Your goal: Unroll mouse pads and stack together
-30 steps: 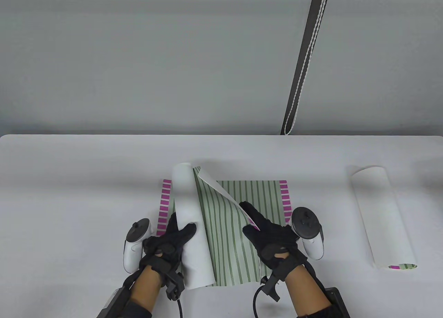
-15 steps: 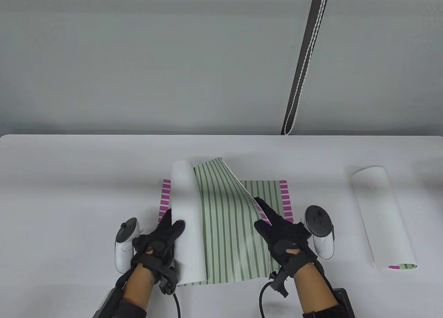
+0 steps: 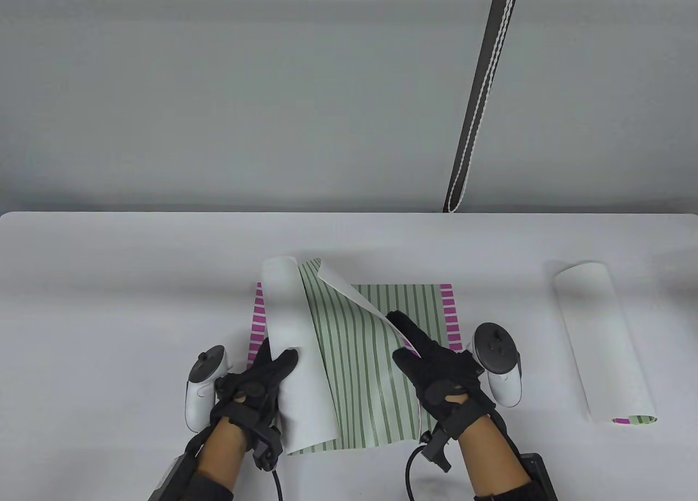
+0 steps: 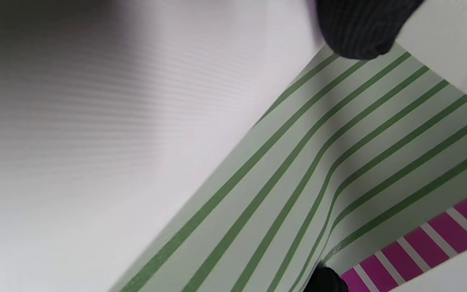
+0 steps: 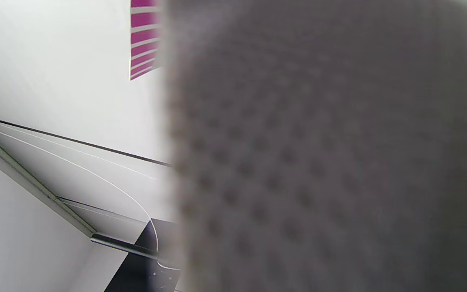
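Observation:
A flat mouse pad (image 3: 420,305) with green stripes and magenta end bars lies on the table. On it lies a half-unrolled mouse pad (image 3: 354,370) of the same pattern, striped face up. My left hand (image 3: 278,362) grips its white rolled left part (image 3: 289,326). My right hand (image 3: 408,344) pinches its right edge, whose far corner (image 3: 341,283) curls over, white side up. A third pad (image 3: 602,343) lies rolled at the right. The left wrist view shows the stripes (image 4: 298,194) and a fingertip (image 4: 359,32). The pad's blurred underside (image 5: 330,162) fills the right wrist view.
The white table (image 3: 109,283) runs wide to the left and behind the pads. A dark strap with white cord (image 3: 480,97) hangs behind the table's far edge. Cables trail from both wrists at the near edge.
Half a second ago the upper pad was spread wider. Since then my right hand has moved back left and the pad's far right corner has curled over again. My left hand shifted slightly right.

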`<state>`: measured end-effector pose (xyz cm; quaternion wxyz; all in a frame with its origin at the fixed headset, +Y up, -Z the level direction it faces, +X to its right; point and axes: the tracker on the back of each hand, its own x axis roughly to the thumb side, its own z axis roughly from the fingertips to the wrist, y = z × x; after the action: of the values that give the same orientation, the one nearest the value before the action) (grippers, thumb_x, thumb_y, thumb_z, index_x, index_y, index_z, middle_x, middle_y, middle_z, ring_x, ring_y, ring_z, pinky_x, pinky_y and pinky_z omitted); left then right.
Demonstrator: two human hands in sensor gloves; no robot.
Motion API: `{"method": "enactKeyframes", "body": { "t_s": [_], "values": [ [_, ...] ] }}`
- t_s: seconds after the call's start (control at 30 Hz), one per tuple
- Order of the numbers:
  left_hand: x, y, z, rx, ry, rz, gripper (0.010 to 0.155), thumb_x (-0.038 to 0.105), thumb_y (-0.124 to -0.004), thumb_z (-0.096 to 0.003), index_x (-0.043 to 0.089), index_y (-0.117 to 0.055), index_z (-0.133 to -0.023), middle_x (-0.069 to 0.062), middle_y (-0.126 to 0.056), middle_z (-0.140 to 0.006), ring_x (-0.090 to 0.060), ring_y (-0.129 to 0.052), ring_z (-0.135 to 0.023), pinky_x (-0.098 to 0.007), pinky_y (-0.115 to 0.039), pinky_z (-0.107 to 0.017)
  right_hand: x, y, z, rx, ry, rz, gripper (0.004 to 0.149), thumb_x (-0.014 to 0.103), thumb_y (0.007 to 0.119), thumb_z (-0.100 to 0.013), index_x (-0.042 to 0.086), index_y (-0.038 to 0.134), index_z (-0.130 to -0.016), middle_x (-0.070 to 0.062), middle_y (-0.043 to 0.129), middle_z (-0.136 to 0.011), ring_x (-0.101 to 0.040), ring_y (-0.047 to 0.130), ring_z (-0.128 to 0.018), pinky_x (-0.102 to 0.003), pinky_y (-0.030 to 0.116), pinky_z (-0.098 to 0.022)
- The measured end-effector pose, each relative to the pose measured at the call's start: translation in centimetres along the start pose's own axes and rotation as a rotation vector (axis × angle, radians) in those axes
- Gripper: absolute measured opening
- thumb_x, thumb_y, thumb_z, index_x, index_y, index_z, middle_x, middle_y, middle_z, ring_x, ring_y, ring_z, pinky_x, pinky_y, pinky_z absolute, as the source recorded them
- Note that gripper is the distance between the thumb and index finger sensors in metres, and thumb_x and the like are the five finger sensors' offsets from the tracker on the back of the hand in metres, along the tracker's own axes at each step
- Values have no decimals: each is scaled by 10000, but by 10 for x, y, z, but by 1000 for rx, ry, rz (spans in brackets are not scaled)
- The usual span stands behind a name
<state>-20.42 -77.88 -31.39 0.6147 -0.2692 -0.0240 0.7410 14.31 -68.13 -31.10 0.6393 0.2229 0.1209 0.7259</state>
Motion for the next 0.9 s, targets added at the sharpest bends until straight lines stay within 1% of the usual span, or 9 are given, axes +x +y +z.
{"method": "enactKeyframes", "body": {
  "t_s": [0.17,0.27,0.33,0.43,0.53,0.63,0.73,0.77,0.9],
  "values": [
    [2,11,4,65,-27,24,900,549,-699,-495,224,-72,-1052,-119,-482,-1062,-300,-812,-863,-440,-771,-621,1,-12,4,-34,-8,-30,599,155,656,-574,77,382,-1100,-275,719,-940,-365,990,-624,-409,884,-429],
    [2,13,4,32,-38,42,868,554,-670,-503,233,-82,-1055,-129,-482,-1074,-321,-800,-878,-454,-764,-627,1,-13,5,-33,-12,-39,599,154,657,-574,76,381,-1100,-276,717,-941,-366,992,-623,-408,886,-428],
    [1,12,3,3,-46,59,897,617,-651,-493,233,-68,-1057,-143,-451,-1090,-350,-772,-899,-470,-750,-635,2,-12,4,-26,-16,-35,601,155,656,-575,75,377,-1101,-277,714,-942,-368,988,-628,-408,885,-430],
    [0,8,3,-51,-33,60,1014,727,-643,-457,219,14,-1040,-171,-348,-1113,-403,-686,-944,-521,-697,-663,5,-9,3,-15,-21,-22,602,157,656,-575,77,376,-1101,-277,713,-943,-371,988,-628,-409,885,-430],
    [0,6,2,-51,-28,32,1102,777,-660,-427,199,70,-1016,-179,-260,-1119,-409,-625,-974,-546,-662,-680,6,-7,2,-10,-24,-19,603,159,657,-575,78,374,-1102,-277,709,-946,-376,985,-631,-413,883,-433],
    [2,9,4,13,-23,14,1071,703,-702,-455,195,54,-1018,-166,-280,-1109,-390,-648,-962,-528,-670,-679,6,-11,3,-19,-24,-17,602,160,656,-576,79,376,-1102,-272,713,-946,-371,986,-631,-411,882,-434],
    [4,16,9,166,-9,-15,938,559,-737,-479,208,-82,-1052,-107,-470,-1061,-293,-784,-885,-450,-749,-641,5,-16,4,-29,-25,-25,599,159,655,-576,79,380,-1102,-271,718,-943,-362,991,-625,-404,885,-429],
    [4,19,10,171,-13,-9,908,536,-733,-483,214,-105,-1054,-98,-500,-1050,-279,-802,-871,-441,-758,-633,5,-17,5,-35,-26,-29,599,158,655,-576,80,380,-1102,-270,719,-943,-362,992,-623,-404,885,-429],
    [3,22,8,78,-35,55,893,541,-717,-491,218,-109,-1061,-116,-519,-1054,-307,-803,-877,-456,-760,-631,5,-19,6,-39,-26,-38,599,160,655,-577,80,379,-1103,-270,719,-942,-360,992,-622,-402,885,-428]
  ]
}}
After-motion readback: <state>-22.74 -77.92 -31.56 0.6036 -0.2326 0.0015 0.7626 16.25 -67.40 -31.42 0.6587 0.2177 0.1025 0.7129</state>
